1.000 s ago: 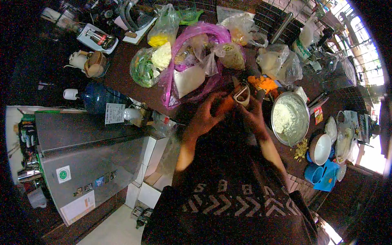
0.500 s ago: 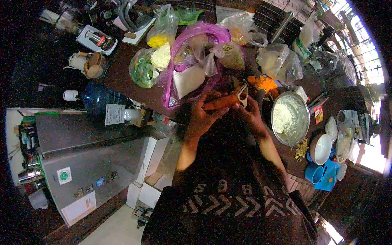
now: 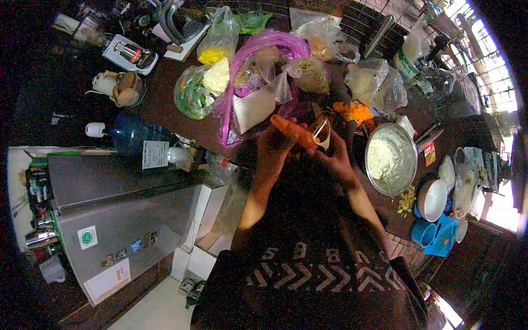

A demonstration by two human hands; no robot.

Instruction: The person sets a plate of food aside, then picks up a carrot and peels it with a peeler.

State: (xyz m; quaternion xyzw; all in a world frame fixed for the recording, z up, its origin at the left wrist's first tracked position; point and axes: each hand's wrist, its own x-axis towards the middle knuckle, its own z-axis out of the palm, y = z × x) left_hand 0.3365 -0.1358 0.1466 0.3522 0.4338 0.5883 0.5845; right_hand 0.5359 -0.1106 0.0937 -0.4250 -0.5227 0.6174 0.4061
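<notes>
"Carrot (image 3: 290, 131), one, orange, firm-looking, roughly tapered. Location?"

"Between the two hands, before the dark shirt (image 3: 330, 242). Left hand (image 3: 273, 147) grasping it; one end projects free, up and to the left."

"Peeler (image 3: 328, 137), one, pale Y-shaped frame. Holder?"

"Right hand (image 3: 336, 159), fingers closed about it, handle hidden. Head sits at the carrot's other end; blade contact, cannot tell."

"Handling notes?"

"Judged best: carrot braced steady, blade laid flat to the curve, light even strokes lengthwise, a small turn between passes, left fingertips clear of the blade's path."

"Adjoining items?"

"Orange shavings (image 3: 355, 112), loose heap, soft-looking, on the table (image 3: 159, 92) beyond the right hand. Metal bowl (image 3: 408, 171), round, smooth-walled, holding a whitish mass, powder or dough, cannot tell. Magenta plastic bag (image 3: 225, 124), thin, crumpled, translucent, spread around clear packets."
</notes>
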